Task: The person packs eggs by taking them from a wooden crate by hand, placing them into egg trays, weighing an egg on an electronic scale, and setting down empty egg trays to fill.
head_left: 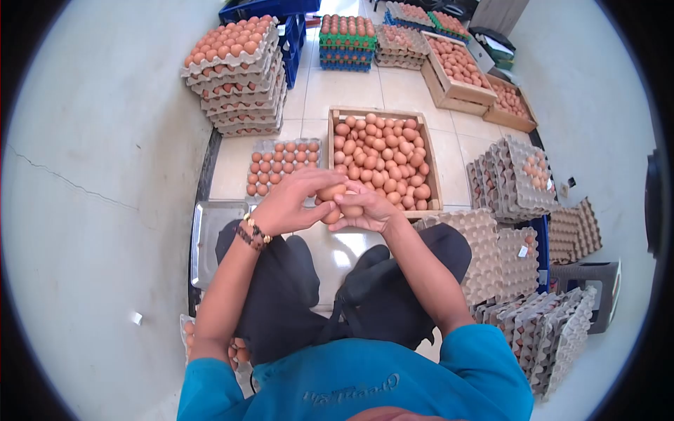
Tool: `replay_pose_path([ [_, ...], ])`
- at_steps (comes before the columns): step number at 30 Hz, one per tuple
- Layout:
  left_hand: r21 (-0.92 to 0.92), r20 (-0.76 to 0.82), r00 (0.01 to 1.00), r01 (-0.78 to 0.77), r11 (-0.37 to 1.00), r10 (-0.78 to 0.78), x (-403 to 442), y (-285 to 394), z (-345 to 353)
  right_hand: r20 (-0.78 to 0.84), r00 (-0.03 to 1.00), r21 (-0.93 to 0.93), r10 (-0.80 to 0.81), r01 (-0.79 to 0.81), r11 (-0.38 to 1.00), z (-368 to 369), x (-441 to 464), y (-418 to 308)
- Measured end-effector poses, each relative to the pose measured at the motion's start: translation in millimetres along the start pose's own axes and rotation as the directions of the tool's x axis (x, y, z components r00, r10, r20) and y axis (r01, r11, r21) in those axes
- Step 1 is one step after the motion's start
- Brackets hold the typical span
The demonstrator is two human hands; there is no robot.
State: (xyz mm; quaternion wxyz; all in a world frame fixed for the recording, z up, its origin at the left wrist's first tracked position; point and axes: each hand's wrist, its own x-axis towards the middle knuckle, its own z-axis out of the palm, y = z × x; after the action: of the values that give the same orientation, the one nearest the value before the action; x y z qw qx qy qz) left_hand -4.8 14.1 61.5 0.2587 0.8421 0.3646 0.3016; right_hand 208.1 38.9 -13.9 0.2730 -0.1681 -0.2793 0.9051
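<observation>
Both my hands meet in front of my knees, between an egg tray and a wooden crate. My left hand [298,200] is curled round brown eggs [331,192], with its fingers over the top. From the right, my right hand [366,208] holds eggs too, one of them [351,210] showing near its thumb. The hands touch, and the fingers partly hide the eggs. Just beyond them stands the wooden crate [430,151], filled with loose brown eggs [382,158]. Left of it lies a grey tray [258,146] with rows of eggs.
A tall stack of egg-filled trays [242,84] stands at the back left. A metal tray [199,242] lies by my left knee. Stacked cartons [477,256] are at my right knee, more cartons [516,179] beyond. Another egg crate [449,98] sits at the back right.
</observation>
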Motion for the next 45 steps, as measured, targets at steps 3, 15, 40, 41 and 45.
replay_pose_path([
  [3, -0.3, 0.162, 0.981, 0.151, 0.942, -0.106, -12, -15, 16, -0.071, 0.997, -0.012, 0.02, -0.021, 1.0, 5, -13, 15],
  [15, -0.963, -0.033, 0.861, 0.108, 0.245, -0.507, -18, -23, 12, -0.076, 0.974, 0.374, -0.213, 0.226, 0.9, -19, -16, 45],
  [40, -0.809, 0.425, 0.727, 0.572, 0.134, -0.539, -24, -29, 34, -0.281, 0.817, -0.447, -0.504, 0.353, 0.822, 7, -26, 37],
  [41, -0.775, 0.433, 0.72, 0.605, 0.185, -0.542, -26, -28, 37, -0.264, 0.814, -0.532, -0.518, 0.325, 0.782, 10, -27, 35],
  [45, -0.672, 0.486, 0.696, 0.684, 0.284, -0.528, -29, -23, 42, -0.29, 0.798, -0.599, -0.528, 0.279, 0.75, 4, -26, 36],
])
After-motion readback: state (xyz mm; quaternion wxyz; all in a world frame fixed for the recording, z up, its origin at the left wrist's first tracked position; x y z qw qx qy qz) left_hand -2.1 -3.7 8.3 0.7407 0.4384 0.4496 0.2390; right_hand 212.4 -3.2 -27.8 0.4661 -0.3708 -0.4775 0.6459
